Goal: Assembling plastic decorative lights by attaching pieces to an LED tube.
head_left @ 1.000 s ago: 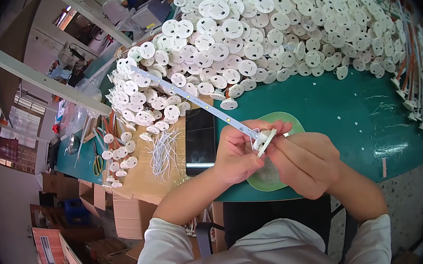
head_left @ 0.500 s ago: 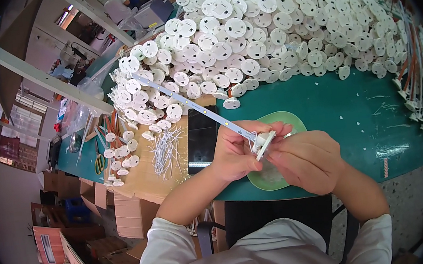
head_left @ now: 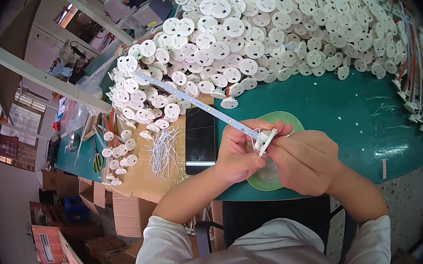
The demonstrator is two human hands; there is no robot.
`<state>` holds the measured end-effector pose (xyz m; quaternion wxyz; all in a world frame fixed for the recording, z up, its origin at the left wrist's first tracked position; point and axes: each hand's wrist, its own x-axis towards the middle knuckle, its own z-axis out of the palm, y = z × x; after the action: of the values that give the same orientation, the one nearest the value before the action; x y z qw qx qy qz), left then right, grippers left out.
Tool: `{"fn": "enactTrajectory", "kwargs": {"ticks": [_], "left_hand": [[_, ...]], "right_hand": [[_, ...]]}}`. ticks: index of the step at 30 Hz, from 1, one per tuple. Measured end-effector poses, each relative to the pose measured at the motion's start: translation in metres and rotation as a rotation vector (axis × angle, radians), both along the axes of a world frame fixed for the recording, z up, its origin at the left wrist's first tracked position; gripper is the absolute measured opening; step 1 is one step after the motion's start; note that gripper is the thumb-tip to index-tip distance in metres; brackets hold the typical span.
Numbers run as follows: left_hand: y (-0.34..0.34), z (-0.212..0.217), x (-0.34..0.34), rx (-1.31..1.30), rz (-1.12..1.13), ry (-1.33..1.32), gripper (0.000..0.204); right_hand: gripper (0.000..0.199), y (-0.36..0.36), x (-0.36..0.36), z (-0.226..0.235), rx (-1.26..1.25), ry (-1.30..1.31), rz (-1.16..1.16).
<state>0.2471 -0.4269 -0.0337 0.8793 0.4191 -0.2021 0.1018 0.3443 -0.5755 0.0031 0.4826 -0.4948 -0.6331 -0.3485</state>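
My left hand (head_left: 239,152) is closed around a white round plastic cap (head_left: 266,140), tilted on edge, with thin white wires at its neck. From that cap a narrow LED strip (head_left: 201,106) with small yellow chips runs up and to the left, over the dark tablet. The fingers of my right hand (head_left: 307,160) are bent and pinched together against the cap's right side; whatever small thing they may hold is hidden. Beneath both hands lies a light green plate (head_left: 266,182), partly covered by them.
A large heap of white round caps (head_left: 263,34) fills the back of the green table (head_left: 333,114). Left of my hands are a black tablet (head_left: 200,138), loose white wires (head_left: 164,152) on cardboard, more caps (head_left: 120,154) and scissors (head_left: 97,159). A cardboard box (head_left: 132,212) stands below the table's left edge.
The cap has tilted slightly in my left hand. The strip's near end has shifted a little right and down. My right hand stays against the cap.
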Motion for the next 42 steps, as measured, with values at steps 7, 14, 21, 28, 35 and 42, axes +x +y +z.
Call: {"fn": "enactTrajectory", "kwargs": {"ticks": [7, 14, 21, 28, 35, 42], "left_hand": [[0.011, 0.013, -0.002, 0.217, 0.049, -0.105, 0.06], [0.021, 0.026, -0.003, 0.353, 0.105, -0.086, 0.09], [0.035, 0.052, -0.01, 0.481, 0.091, 0.088, 0.096], [0.042, 0.073, -0.019, 0.939, 0.333, 0.286, 0.078], [0.109, 0.074, -0.147, 1.025, 0.91, 0.377, 0.067], [0.224, 0.099, -0.299, 1.169, 1.674, 1.004, 0.045]], "right_hand": [[0.022, 0.002, 0.005, -0.004, -0.013, 0.037, 0.119], [0.031, -0.003, 0.013, 0.008, 0.041, 0.108, -0.003], [0.037, 0.003, 0.033, 0.017, -0.194, 0.126, 0.169], [0.022, 0.006, 0.039, 0.006, -0.223, 0.064, 0.041], [0.01, 0.006, 0.042, 0.008, -0.174, 0.19, -0.07], [0.007, 0.002, 0.048, -0.001, -0.217, 0.274, -0.239]]}}
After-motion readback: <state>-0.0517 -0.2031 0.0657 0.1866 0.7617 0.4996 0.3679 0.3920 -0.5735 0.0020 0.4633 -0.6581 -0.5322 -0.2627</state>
